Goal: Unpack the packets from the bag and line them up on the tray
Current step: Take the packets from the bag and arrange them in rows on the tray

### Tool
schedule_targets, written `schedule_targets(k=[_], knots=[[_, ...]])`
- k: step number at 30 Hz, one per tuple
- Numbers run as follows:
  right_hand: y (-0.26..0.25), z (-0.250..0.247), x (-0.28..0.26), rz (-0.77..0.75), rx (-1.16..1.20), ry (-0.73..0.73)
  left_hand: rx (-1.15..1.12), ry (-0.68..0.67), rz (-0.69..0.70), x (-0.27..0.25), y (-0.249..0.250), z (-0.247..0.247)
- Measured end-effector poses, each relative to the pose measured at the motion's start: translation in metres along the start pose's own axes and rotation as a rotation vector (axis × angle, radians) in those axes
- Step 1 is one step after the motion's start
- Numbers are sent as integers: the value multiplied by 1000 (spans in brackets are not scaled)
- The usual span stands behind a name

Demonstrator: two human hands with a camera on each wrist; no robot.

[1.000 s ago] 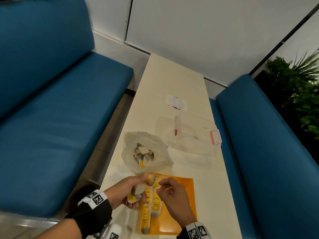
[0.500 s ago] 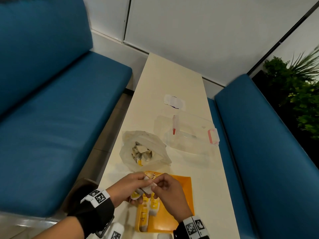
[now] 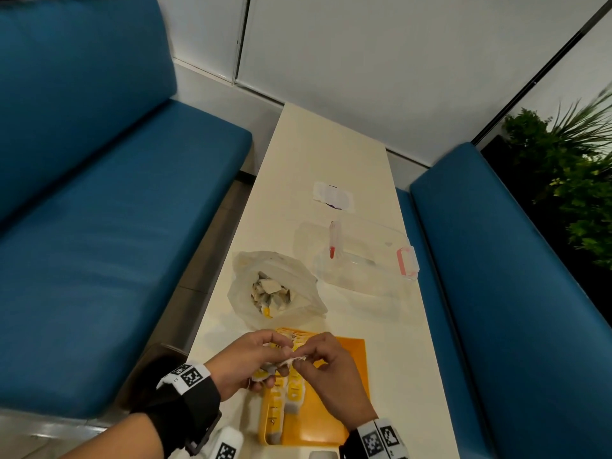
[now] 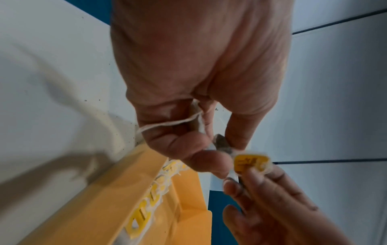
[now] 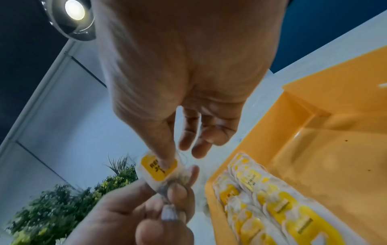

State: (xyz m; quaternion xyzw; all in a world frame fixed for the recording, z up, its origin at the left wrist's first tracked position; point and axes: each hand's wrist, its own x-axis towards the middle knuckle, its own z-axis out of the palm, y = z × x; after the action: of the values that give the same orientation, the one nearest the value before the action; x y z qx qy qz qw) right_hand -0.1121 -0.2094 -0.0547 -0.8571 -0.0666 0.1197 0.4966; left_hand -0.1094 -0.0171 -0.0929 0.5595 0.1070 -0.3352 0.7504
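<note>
**Packet held between both hands above the tray**

Packet (image 5: pixel 159 169), a small white sachet with a yellow label, sits pinched between the two hands just over the near left corner of the tray (image 3: pixel 344 422). The left hand (image 3: pixel 245 366) grasps its lower end, fingers curled, with a loose white string trailing across the palm in the left wrist view. The right hand (image 3: pixel 331 376) pinches the labelled end with thumb and forefinger, its other fingers loosely spread. Holding both ends probably serves to straighten the sachet and turn its label up before it goes down beside the others.

Rows of packets (image 5: pixel 270 207) already lie along the tray's left side, overlapping like tiles, labels up; the right part of the tray is bare orange plastic, so room is left for more rows. The bag (image 3: pixel 275 289) stands open on the table (image 3: pixel 331 154) just beyond the tray, with more sachets still inside, so the task is well short of done.

Black print marks the held label; only "RE" can be made out, the rest covered by the thumb or blurred. Labels on the tray are too soft to read.
</note>
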Motion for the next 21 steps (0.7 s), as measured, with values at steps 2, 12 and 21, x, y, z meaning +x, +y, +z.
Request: schedule_targets(k=[2,12,21], knots=[[2,-7,4,-7,32,73,26,22,7,0,0,0],[4,-17,11,158,76,-22,372,55,271,1,0,5],[20,-13,7,266,154,-38,481,163,284,9,-14,-2]])
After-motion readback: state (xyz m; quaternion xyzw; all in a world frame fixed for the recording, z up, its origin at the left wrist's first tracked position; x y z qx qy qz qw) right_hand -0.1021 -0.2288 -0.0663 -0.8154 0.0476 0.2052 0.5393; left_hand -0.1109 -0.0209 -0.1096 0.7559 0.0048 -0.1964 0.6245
